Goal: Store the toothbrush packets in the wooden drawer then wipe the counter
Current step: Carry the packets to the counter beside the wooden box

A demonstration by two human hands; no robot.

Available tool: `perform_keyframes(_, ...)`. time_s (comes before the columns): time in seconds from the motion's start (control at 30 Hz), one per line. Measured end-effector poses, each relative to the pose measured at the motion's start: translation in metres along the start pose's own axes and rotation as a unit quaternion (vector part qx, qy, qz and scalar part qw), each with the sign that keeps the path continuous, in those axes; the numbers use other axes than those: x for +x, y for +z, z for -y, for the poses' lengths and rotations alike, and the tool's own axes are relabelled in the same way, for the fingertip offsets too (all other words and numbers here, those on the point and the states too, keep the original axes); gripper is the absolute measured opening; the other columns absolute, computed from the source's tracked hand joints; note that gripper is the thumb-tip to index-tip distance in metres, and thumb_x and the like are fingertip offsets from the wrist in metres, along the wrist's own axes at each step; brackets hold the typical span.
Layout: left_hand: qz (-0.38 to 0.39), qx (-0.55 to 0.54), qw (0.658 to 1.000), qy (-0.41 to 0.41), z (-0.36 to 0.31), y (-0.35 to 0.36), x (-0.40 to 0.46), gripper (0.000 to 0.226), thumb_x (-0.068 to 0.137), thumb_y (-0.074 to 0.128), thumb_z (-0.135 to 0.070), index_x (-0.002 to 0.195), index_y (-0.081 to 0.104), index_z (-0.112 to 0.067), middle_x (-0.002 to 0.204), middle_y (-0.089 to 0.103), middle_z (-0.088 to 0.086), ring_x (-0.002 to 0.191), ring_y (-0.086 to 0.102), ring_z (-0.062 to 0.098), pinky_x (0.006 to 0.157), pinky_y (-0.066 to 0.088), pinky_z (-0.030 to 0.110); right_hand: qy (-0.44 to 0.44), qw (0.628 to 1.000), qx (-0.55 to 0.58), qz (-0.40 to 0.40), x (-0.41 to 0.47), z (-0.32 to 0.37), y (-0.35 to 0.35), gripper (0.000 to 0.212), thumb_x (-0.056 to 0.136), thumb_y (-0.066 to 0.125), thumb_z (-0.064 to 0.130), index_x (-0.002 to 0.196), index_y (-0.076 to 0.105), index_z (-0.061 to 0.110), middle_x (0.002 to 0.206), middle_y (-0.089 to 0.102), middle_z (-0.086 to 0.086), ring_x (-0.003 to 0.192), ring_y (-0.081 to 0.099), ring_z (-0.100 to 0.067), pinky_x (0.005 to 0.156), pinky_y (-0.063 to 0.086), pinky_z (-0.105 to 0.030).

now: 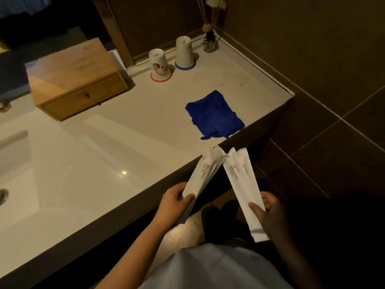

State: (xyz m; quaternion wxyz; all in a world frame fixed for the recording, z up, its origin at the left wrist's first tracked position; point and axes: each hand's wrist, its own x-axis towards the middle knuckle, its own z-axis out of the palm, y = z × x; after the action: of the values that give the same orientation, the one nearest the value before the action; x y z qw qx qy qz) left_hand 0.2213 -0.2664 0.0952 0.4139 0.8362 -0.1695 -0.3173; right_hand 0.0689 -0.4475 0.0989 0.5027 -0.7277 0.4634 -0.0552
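My left hand (174, 202) grips the lower end of a white toothbrush packet (203, 174) printed "BRUSHING TEETH"; more packets seem stacked behind it. My right hand (268, 213) holds another set of white packets (241, 180), and both bundles are held in front of the counter's front edge with their tops almost touching. The wooden box (70, 74) stands at the back left of the counter, its single drawer (85, 97) closed, with a small knob. A crumpled blue cloth (213, 115) lies on the counter (145, 113) near the front right corner.
Two upside-down cups, one with a red rim (159, 65) and one with a blue rim (184, 53), stand at the back. A reed diffuser (209, 41) sits in the back right corner. The white sink basin (52, 163) fills the left. Dark tiled floor lies to the right.
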Motion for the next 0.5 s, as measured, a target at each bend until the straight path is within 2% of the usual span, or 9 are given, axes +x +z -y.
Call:
perform_keyframes(0.07, -0.022, -0.02, 1.0, -0.002, -0.005, -0.009, 0.003, 0.032, 0.085, 0.059, -0.006, 0.113, 0.063, -0.02, 0.107, 0.066, -0.006, 0.095, 0.061, 0.001, 0.071, 0.045, 0.007, -0.049, 0.998, 0.024, 0.0, 0.015, 0.029, 0.002, 0.023, 0.078, 0.067, -0.002, 0.099, 0.059, 0.002, 0.091, 0.059, -0.008, 0.084, 0.057, -0.024, 0.071, 0.046, -0.031)
perform_keyframes(0.13, -0.06, -0.044, 0.997, -0.003, -0.014, -0.023, 0.007, 0.036, 0.084, 0.059, -0.004, 0.098, 0.061, -0.037, 0.094, 0.065, -0.022, 0.085, 0.059, -0.015, 0.07, 0.044, 0.003, -0.086, 0.995, 0.051, 0.02, 0.035, 0.061, 0.006, 0.022, 0.078, 0.068, -0.001, 0.093, 0.055, 0.01, 0.086, 0.059, -0.001, 0.082, 0.057, -0.021, 0.068, 0.047, -0.026)
perform_keyframes(0.2, -0.097, -0.068, 0.993, -0.012, -0.025, -0.039, 0.013, 0.041, 0.084, 0.06, -0.004, 0.087, 0.055, -0.044, 0.082, 0.063, -0.031, 0.079, 0.056, -0.023, 0.068, 0.044, 0.002, -0.089, 0.991, 0.085, 0.055, 0.057, 0.094, 0.015, 0.024, 0.079, 0.067, -0.002, 0.093, 0.053, 0.012, 0.086, 0.058, 0.001, 0.085, 0.057, -0.019, 0.072, 0.047, -0.028)
perform_keyframes(0.27, -0.124, -0.099, 0.987, -0.018, -0.036, -0.055, 0.019, 0.031, 0.081, 0.063, -0.017, 0.085, 0.055, -0.046, 0.077, 0.065, -0.031, 0.078, 0.057, -0.022, 0.068, 0.047, 0.005, -0.096, 0.986, 0.104, 0.083, 0.078, 0.122, 0.027, 0.023, 0.079, 0.066, -0.002, 0.092, 0.053, 0.012, 0.089, 0.059, -0.001, 0.087, 0.057, -0.019, 0.076, 0.047, -0.03)
perform_keyframes(0.37, -0.161, -0.138, 0.977, -0.022, -0.047, -0.077, 0.033, 0.02, 0.065, 0.061, -0.034, 0.08, 0.062, -0.048, 0.079, 0.069, -0.034, 0.078, 0.063, -0.013, 0.068, 0.049, 0.01, -0.129, 0.978, 0.119, 0.113, 0.102, 0.155, 0.045, 0.023, 0.081, 0.064, -0.001, 0.083, 0.055, 0.02, 0.082, 0.06, 0.011, 0.079, 0.06, -0.008, 0.064, 0.049, -0.012)
perform_keyframes(0.43, -0.192, -0.152, 0.969, -0.027, -0.054, -0.091, 0.043, 0.02, 0.069, 0.064, -0.028, 0.08, 0.065, -0.045, 0.079, 0.07, -0.031, 0.076, 0.064, -0.009, 0.068, 0.05, 0.016, -0.138, 0.971, 0.136, 0.139, 0.115, 0.178, 0.059, 0.029, 0.081, 0.064, 0.0, 0.078, 0.055, 0.027, 0.081, 0.061, 0.013, 0.076, 0.059, -0.002, 0.06, 0.051, -0.009)
perform_keyframes(0.5, -0.213, -0.162, 0.963, -0.027, -0.059, -0.105, 0.056, 0.029, 0.08, 0.065, -0.014, 0.082, 0.064, -0.043, 0.076, 0.072, -0.026, 0.075, 0.065, -0.005, 0.068, 0.049, 0.019, -0.137, 0.969, 0.142, 0.148, 0.128, 0.197, 0.073, 0.027, 0.082, 0.064, 0.002, 0.079, 0.055, 0.028, 0.082, 0.062, 0.012, 0.078, 0.06, -0.003, 0.066, 0.052, -0.016)
